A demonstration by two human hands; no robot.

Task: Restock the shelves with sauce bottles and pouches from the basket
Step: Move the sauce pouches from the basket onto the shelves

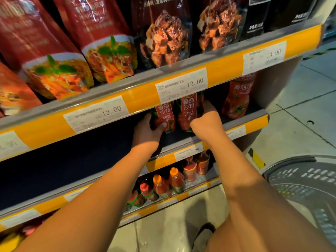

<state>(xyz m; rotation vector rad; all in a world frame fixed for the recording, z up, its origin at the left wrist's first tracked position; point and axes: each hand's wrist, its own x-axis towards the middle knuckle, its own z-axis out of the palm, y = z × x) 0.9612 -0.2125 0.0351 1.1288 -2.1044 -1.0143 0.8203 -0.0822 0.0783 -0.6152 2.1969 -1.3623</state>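
Top shelf point(163, 70): 2 red pasta-sauce pouches point(107, 51) at left, 2 dark pouches showing meat cubes point(165, 39) beside them. Middle shelf point(243, 120), mostly bare and dark at left: 2 upright ketchup pouches point(187, 113) side by side, a third red pouch point(238, 99) apart at right. Lower shelf point(200, 184): orange-capped sauce bottles point(161, 186) in a row.

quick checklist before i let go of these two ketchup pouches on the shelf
1. Left hand grips the left ketchup pouch, thumb across its front: ok.
2. Right hand holds the right ketchup pouch: ok.
3. Both pouches upright, labels facing out: ok.
4. Pouch bottoms seated flat on the shelf: cannot tell, hands cover them.
5. Gap kept from the neighbouring pouch on the right: ok.
6. Space behind the pouches: cannot tell, too dark.
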